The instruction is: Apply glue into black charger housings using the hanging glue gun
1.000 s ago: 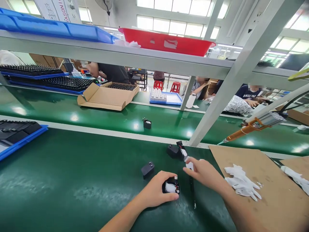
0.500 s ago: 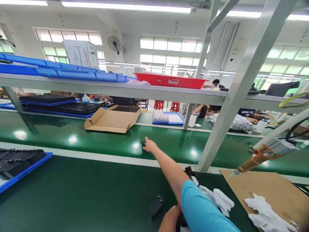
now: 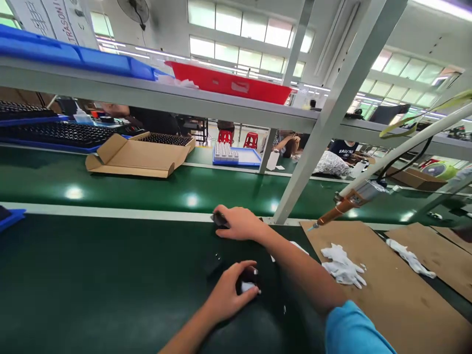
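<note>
Black open-topped housing [image 3: 248,285], with a white insert: in the head view, we hold it in our left hand [image 3: 229,291] at the green worktop [image 3: 110,280], thumb and fingers curved around its sides. Our right hand [image 3: 241,224], partly closed, grips a small black unit [image 3: 220,220] at the white rail [image 3: 129,213]; blur hides its details. Our hands are apart from each other. White gloves [image 3: 342,266] lie on the cardboard sheet [image 3: 391,295], right of our right forearm.

Open black case [image 3: 251,278] (white part [image 3: 248,286] inside) in left fingers [image 3: 248,296]; blurred dark unit [image 3: 220,220] in right fingers [image 3: 224,234].
</note>
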Motion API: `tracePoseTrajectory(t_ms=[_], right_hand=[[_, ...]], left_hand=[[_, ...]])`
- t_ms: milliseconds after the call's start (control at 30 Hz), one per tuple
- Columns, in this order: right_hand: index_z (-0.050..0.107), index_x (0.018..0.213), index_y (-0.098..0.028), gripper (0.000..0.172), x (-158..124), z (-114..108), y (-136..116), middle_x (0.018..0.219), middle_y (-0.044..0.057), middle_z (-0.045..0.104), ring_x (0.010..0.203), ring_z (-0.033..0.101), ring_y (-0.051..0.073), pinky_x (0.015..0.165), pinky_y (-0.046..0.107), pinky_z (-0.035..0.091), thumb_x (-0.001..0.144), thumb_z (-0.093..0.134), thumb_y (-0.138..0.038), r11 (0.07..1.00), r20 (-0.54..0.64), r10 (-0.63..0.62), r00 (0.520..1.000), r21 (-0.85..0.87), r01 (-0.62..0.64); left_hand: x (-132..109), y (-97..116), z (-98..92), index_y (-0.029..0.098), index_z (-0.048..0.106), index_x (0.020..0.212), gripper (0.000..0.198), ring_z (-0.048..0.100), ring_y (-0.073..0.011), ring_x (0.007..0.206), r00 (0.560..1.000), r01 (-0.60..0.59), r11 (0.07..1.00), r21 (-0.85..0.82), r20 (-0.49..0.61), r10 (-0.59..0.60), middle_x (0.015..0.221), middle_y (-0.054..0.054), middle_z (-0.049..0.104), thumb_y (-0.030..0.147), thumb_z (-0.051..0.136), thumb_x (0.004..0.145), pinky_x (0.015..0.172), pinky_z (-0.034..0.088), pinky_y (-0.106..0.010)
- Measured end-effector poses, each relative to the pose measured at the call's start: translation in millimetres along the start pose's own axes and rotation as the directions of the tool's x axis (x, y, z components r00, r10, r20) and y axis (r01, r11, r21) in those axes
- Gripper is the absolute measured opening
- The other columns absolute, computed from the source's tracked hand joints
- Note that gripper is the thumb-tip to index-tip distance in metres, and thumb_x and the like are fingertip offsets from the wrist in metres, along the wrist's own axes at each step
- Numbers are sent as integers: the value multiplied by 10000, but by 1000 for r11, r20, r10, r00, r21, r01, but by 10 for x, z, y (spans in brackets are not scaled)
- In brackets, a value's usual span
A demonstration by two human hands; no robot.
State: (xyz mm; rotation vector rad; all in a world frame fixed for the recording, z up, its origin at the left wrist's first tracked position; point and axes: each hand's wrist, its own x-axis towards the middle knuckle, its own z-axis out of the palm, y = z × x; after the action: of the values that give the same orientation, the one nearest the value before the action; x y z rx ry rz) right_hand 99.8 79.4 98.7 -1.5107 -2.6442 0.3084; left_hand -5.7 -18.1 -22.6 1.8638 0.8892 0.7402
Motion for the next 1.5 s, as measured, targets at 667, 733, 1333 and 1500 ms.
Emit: tracePoseTrajectory(t_ms=[667, 733, 1333, 1500], right_hand=[[427, 1354, -225, 568, -1587, 781, 751, 1190, 89, 634, 833, 655, 203, 718, 339, 497, 866, 500, -505, 904, -114, 268, 957, 372, -209], [468, 1308, -236, 487, -1604, 774, 829, 1110, 57, 659, 734, 638, 164, 713, 332, 495, 889, 468, -484, 864, -169, 331, 928, 450, -226], [546, 1200, -243, 426, -1588, 829, 1018, 887, 6, 708, 697, 642, 166, 678, 311, 478, 932, 354, -512, 843, -292, 449, 844, 453, -292], [540, 1200, -251, 410, -1577, 856, 1021, 873, -1, 711, 713, 646, 173, 669, 306, 467, 934, 362, -507, 847, -285, 443, 850, 444, -293]], left_hand=[[104, -60, 176, 195, 596, 1118, 357, 634, -157, 880, 997, -75, 994, 82, 39, 72, 984, -17, 687, 109, 520, 779, 831, 488, -275], [105, -89, 189, 191, 605, 1091, 392, 619, -154, 870, 993, -116, 988, 103, 29, 114, 938, -20, 669, 54, 487, 742, 820, 489, -278], [-28, 48, 60, 258, 501, 1300, 363, 552, -182, 1027, 941, -323, 868, 377, 226, 252, 1148, -34, 664, 187, 464, 946, 892, 465, -315], [-3, 44, 120, 216, 608, 1091, 239, 567, -180, 891, 926, -371, 807, 460, 247, 285, 1102, -55, 657, 170, 430, 938, 797, 469, -321]])
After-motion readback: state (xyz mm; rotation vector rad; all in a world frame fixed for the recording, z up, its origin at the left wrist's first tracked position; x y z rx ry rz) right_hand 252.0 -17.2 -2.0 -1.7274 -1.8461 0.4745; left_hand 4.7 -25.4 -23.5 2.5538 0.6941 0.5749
